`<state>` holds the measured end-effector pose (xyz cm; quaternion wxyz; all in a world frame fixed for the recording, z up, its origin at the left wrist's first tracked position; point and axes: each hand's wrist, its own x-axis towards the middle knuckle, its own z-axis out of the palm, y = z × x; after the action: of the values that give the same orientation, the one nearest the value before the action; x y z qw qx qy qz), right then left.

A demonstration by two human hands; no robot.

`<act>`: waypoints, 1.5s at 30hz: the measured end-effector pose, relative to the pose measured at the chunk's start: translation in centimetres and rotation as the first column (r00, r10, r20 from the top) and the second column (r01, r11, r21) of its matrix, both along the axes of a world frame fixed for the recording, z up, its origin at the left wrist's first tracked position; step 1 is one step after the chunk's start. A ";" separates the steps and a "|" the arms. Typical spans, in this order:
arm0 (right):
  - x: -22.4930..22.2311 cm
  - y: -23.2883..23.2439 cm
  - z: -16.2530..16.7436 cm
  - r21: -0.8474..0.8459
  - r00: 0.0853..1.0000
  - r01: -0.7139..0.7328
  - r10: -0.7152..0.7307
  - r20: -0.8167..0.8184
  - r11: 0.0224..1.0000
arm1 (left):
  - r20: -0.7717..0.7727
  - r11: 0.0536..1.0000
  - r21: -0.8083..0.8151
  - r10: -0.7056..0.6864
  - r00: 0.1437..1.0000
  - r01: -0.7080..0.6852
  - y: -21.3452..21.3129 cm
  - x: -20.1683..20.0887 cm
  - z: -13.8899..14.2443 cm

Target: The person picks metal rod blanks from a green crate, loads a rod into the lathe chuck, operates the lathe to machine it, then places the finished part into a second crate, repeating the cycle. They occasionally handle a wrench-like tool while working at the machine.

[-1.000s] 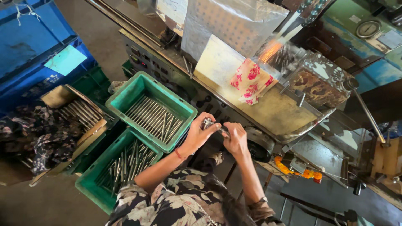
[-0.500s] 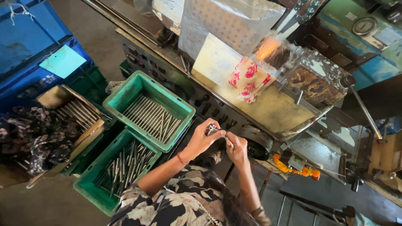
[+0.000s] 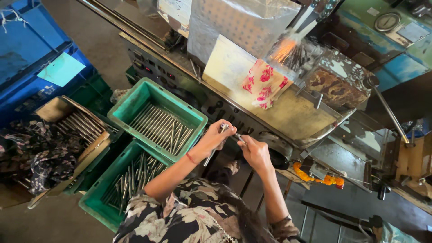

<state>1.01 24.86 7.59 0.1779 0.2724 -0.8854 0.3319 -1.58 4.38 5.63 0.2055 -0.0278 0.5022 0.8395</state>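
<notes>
Your left hand (image 3: 215, 138) and right hand (image 3: 255, 153) are together, both clamped on a thin metal rod (image 3: 227, 131) at centre frame, for a close look. Green crates (image 3: 130, 108) of rods sit at nine o'clock.

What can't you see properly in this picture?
- Head view: the small metal part between the left hand and right hand is mostly hidden by the fingers and too small to make out.
- The lower green crate is partly covered by the person's sleeve.
- The blue crate is cut off by the left edge.
</notes>
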 end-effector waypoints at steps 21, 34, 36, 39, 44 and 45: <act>-2.0 0.3 1.2 -0.117 0.947 0.155 -0.114 0.301 0.981 | -0.091 0.996 0.050 -0.066 0.994 0.071 1.8 -2.6 1.7; -4.9 5.4 5.2 -0.259 0.694 -0.497 0.558 0.455 0.828 | -0.174 0.950 0.286 -0.081 0.981 0.129 4.5 -1.7 2.8; -5.1 6.2 5.5 -0.227 0.702 -0.513 0.557 0.444 0.828 | -0.186 0.948 0.295 -0.067 0.980 0.120 5.0 -1.5 3.8; -4.9 7.3 4.5 -0.297 0.682 -0.469 0.555 0.477 0.832 | -0.170 0.967 0.236 -0.057 0.984 0.097 5.4 -1.2 4.7; -4.7 7.5 0.3 -0.530 0.666 -0.245 0.539 0.516 0.812 | -0.072 0.982 0.139 -0.120 0.990 0.129 5.9 -2.1 5.1; -4.5 7.1 -0.6 -0.604 0.658 -0.167 0.544 0.521 0.779 | -0.048 0.985 0.117 -0.124 0.991 0.128 5.9 -2.5 5.2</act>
<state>-3.48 31.92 7.03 -0.1595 0.2518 -0.6935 0.6559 -4.04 10.31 10.81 0.2493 0.0332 0.4559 0.8538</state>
